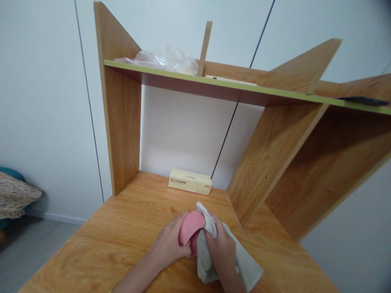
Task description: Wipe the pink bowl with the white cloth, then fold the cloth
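A pink bowl (192,226) is tilted on its side above the wooden desk, its hollow turned toward me. My left hand (171,239) grips it from the left, with the thumb at the near rim and the fingers behind. My right hand (222,246) clutches a pale grey cloth (246,260) and presses a fold of it over the bowl's right rim. The rest of the cloth hangs down on both sides of the right wrist. Part of the bowl's inside is hidden behind the cloth.
A long cream box (190,182) with printed writing lies at the back of the desk (143,221). Above runs a shelf (232,87) holding a clear plastic bag (166,60) and a dark flat item (365,100). Upright wooden panels (276,158) stand at right.
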